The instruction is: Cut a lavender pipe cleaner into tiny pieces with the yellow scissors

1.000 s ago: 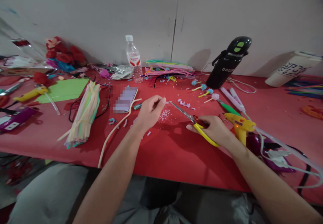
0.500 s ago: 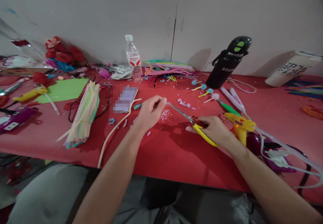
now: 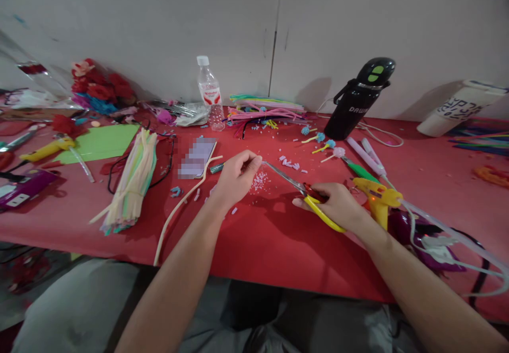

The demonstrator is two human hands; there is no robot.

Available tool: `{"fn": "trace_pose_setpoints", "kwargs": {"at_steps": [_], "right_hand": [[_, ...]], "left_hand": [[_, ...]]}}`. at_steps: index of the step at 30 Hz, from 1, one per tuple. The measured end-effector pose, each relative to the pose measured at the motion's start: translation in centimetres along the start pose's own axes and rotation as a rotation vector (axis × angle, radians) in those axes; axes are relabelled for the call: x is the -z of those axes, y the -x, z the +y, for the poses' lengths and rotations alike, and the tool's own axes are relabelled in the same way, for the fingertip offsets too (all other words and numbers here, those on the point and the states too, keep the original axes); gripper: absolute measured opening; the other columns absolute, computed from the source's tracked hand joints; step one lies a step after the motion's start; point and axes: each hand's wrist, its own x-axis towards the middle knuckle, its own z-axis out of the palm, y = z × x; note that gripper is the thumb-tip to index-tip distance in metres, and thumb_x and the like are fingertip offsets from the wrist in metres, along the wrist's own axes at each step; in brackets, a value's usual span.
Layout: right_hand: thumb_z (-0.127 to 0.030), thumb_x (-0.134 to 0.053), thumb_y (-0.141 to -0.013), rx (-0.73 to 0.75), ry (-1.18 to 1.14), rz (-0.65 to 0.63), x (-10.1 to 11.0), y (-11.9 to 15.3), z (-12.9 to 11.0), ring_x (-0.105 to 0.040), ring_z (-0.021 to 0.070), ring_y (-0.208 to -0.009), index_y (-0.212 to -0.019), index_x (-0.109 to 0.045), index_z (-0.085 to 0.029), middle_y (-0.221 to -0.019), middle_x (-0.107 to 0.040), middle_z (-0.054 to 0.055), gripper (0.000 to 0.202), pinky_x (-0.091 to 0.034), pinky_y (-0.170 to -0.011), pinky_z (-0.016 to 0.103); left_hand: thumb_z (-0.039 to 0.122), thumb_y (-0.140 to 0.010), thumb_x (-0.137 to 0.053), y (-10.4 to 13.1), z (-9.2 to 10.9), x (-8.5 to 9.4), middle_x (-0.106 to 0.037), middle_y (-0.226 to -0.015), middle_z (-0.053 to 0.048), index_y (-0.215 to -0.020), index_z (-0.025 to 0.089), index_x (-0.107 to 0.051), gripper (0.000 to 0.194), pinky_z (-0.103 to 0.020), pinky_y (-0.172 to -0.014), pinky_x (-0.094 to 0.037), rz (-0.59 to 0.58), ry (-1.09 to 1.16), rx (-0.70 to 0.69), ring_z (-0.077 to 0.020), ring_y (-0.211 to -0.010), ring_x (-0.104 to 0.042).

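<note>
Head view, clock centred on the left hand's pinch. Change over the last second: the scissors [image 3: 286, 177] have closed the small gap to the left fingertips [image 3: 257, 160]; tips now right at the pinch, where a tiny pale piece [image 3: 263, 162] just shows. Judged as blades brought onto that piece for snipping; whether it is cut through, cannot tell. Rest of the bench much as it was.

Left hand [image 3: 237, 175]: thumb and forefinger pressed together on the pale piece, other fingers curled in. Most of the piece hidden.

Right hand [image 3: 334, 203]: wrapped round the scissors' red and yellow handles at 4 o'clock, one digit sticking out past them. Blades point back to the pinch, look nearly closed; exact opening too fine to read.

Around the pinch: lilac crumbs [image 3: 260, 182] just below at 6; longer lilac snippets [image 3: 292, 163] near, at 3; pompom-tipped stems [image 3: 330, 144] farther out at 3. Pipe cleaners [image 3: 266, 113] at 12. Phone [image 3: 199, 157] at 9, loose cream stem [image 3: 170, 217] at 8. Yellow glue gun [image 3: 379, 199], between 3 and 4, just beyond the right hand
</note>
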Motion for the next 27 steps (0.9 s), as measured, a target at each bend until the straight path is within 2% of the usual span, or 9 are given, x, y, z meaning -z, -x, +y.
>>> {"fn": "trace_pose_setpoints", "kwargs": {"at_steps": [9, 15, 27], "right_hand": [[-0.064, -0.063, -0.07, 0.006, -0.004, -0.023, 0.11, -0.16, -0.03, -0.024, 0.0078, -0.052, -0.055, -0.038, -0.018, -0.055, -0.027, -0.004, 0.055, -0.02, -0.042, 0.022], [-0.062, -0.063, -0.07, -0.009, 0.002, -0.008, 0.03, -0.18, 0.23, -0.023, 0.0084, -0.054, -0.057, -0.034, -0.018, -0.057, -0.025, -0.005, 0.054, -0.019, -0.044, 0.023], [-0.065, -0.063, -0.069, -0.012, -0.043, -0.032, -0.29, 0.04, 0.53, -0.022, 0.0084, -0.054, -0.057, -0.036, -0.018, -0.057, -0.025, -0.005, 0.055, -0.018, -0.043, 0.023]], "left_hand": [[0.036, -0.09, -0.046, -0.01, -0.05, 0.07, -0.048, -0.065, 0.002, -0.074, 0.016, -0.052, 0.026, -0.023, -0.056, -0.032, 0.0, -0.004, -0.002, -0.01, -0.06, -0.041], [0.034, -0.09, -0.047, 0.02, -0.15, 0.05, -0.051, -0.069, 0.001, -0.076, 0.016, -0.053, 0.024, -0.023, -0.059, -0.035, 0.008, 0.014, -0.024, -0.01, -0.063, -0.044], [0.036, -0.089, -0.049, -0.01, -0.11, 0.0, -0.053, -0.07, 0.0, -0.078, 0.017, -0.055, 0.023, -0.023, -0.057, -0.036, 0.015, 0.052, 0.007, -0.0105, -0.063, -0.046]]}}
